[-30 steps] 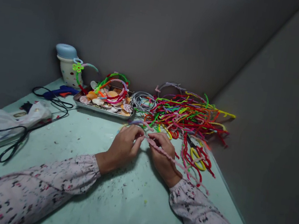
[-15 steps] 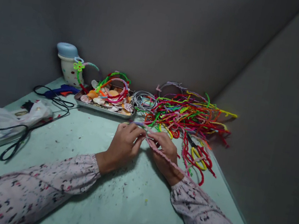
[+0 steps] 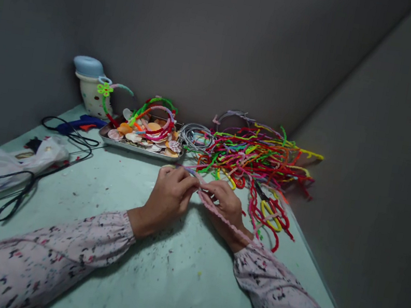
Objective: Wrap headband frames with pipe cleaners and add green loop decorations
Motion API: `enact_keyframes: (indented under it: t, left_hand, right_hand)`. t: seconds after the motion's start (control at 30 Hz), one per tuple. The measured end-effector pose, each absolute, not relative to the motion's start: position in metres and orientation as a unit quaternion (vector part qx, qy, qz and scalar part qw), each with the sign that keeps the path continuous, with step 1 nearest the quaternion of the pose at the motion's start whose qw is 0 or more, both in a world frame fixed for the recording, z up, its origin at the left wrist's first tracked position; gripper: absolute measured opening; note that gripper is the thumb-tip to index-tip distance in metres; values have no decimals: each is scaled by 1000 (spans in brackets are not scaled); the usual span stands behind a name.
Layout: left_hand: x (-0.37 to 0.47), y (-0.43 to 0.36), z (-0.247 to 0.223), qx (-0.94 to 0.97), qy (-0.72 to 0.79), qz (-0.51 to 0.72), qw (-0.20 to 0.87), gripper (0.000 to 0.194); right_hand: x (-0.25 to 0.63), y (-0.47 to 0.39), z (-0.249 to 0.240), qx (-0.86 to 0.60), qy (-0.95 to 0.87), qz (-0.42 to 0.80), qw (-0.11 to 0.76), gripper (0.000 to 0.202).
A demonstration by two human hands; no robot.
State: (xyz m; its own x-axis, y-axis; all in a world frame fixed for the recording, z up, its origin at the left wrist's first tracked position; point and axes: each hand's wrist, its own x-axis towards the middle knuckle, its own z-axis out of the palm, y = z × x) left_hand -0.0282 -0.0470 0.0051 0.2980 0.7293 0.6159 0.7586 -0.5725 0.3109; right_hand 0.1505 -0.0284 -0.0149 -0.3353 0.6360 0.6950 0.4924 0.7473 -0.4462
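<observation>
Over the middle of the table, my left hand [image 3: 167, 196] is closed in a pinch around a thin band wrapped in lilac and pink fuzz. The lilac stretch of the band [image 3: 188, 170] shows just behind the fingers. My right hand [image 3: 226, 207] pinches a pink pipe cleaner [image 3: 226, 220] close to the left fingertips. Its long loose end trails back across the right wrist to the sleeve. Fingers hide the exact spot where pipe cleaner and band meet.
Behind the hands, a metal tray [image 3: 139, 150] holds seashells and fuzzy hoops. Coiled grey wire hoops [image 3: 196, 136] lie beside a heap of colourful pipe cleaners [image 3: 261, 153]. Yellow-handled scissors [image 3: 271, 216] rest at right. Leftward are a cup [image 3: 91, 95], blue glue gun [image 3: 80, 123], cord and plastic bag [image 3: 10, 166].
The right fingertips have shifted slightly toward the left ones, and the pink pipe cleaner lies a little differently. The whole view has slid a touch; both hands keep their pinch.
</observation>
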Motion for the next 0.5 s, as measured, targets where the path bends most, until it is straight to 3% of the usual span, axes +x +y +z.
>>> enact_keyframes:
  t: [0.5]
  left_hand:
    - [-28,-46,4,-818,-456,-351,17,17]
  right_hand:
    - [147,-32,-14,-352,-803,109,469,10]
